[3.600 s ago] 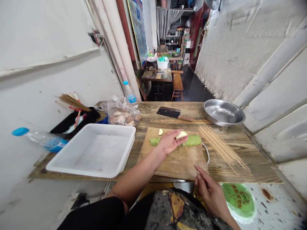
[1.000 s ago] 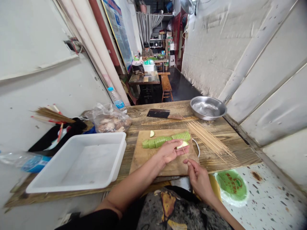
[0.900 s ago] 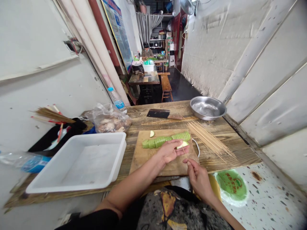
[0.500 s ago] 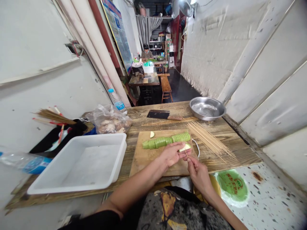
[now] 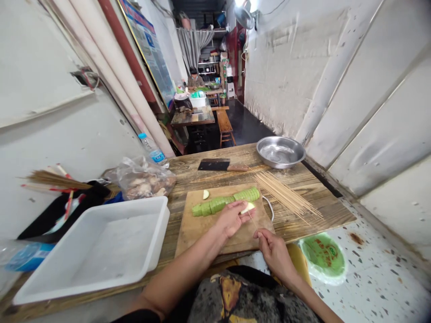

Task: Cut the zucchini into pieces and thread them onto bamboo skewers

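Observation:
Above the wooden cutting board (image 5: 188, 237), my left hand (image 5: 232, 218) is closed on a pale half-round vegetable slice (image 5: 248, 207) with a green edge. My right hand (image 5: 273, 251) pinches a thin wooden skewer (image 5: 254, 222), whose far end meets the slice; whether it has pierced it I cannot tell. A row of green vegetable slices (image 5: 218, 204) lies across the board just beyond my left hand. One more pale piece (image 5: 205, 194) sits apart near the board's far edge. To the right a bundle of skewers (image 5: 286, 195) lies on the table.
A cleaver (image 5: 215, 164) lies behind the board, with a steel bowl (image 5: 281, 152) to its right. On the left are a white plastic tub (image 5: 158, 233), a bag of brown pieces (image 5: 143, 181) and a water bottle (image 5: 153, 151). Another person (image 5: 195, 80) sits far back.
My right hand has drawn back from the slice along the skewer, so more of the skewer shows. My left hand still holds the slice. The whole view has shifted slightly.

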`<state>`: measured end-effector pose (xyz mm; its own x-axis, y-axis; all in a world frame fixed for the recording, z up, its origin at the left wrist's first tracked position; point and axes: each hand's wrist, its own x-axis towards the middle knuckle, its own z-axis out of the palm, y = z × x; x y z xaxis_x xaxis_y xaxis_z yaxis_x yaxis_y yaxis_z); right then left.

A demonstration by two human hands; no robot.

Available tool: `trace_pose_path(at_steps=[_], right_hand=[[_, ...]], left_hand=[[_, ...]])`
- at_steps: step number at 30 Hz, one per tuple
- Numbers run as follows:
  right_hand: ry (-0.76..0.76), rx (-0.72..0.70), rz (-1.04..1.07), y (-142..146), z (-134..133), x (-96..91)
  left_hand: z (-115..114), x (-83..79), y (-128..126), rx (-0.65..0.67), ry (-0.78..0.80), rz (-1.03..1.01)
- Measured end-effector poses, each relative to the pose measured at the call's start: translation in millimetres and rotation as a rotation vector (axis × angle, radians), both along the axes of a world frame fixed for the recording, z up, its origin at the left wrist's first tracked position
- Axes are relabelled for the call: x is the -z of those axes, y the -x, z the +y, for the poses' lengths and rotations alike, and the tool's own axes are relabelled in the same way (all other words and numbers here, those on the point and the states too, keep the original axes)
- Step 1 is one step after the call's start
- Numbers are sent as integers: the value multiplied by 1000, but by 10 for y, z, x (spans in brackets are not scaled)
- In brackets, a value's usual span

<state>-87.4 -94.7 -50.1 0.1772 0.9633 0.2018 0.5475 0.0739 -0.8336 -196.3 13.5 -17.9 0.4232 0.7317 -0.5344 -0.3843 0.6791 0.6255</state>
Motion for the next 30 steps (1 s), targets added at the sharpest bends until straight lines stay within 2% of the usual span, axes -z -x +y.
trace_pose_path(at_steps=[3, 7, 9, 11, 12, 14, 16, 17, 19, 21, 23, 27, 30], right_hand=[[-7, 6, 38, -26, 45, 36], [13, 62, 87, -85, 37, 138], [27, 105, 111, -148, 8, 193], [36, 155, 135, -250, -28, 237], [38, 186, 143, -312, -48, 255], [46, 251, 157, -438, -94, 290], [60, 288, 178, -532, -142, 322], [67, 292, 190, -559, -165, 337], [75, 291, 204, -572, -202, 360], [82, 290, 201, -553, -230, 371], [89, 285, 203, -529, -248, 377], [117, 265, 226, -519, -263, 400], [136, 252, 250, -515, -254, 429]], left_hand=[[-158, 128, -114, 87, 2, -1], [-330, 280, -259, 112, -37, -10], [-327, 305, -315, 173, -66, 16], [-229, 285, -359, 291, -155, 75], [-142, 261, -379, 326, -254, 134], [92, 203, -424, 318, -594, 350], [358, 165, -492, 259, -1020, 694], [482, 166, -537, 273, -1182, 888], [679, 212, -642, 394, -1334, 1213], [792, 302, -741, 565, -1337, 1388], [837, 392, -803, 676, -1314, 1445], [886, 461, -804, 668, -1296, 1421], [999, 449, -743, 587, -1264, 1235]])
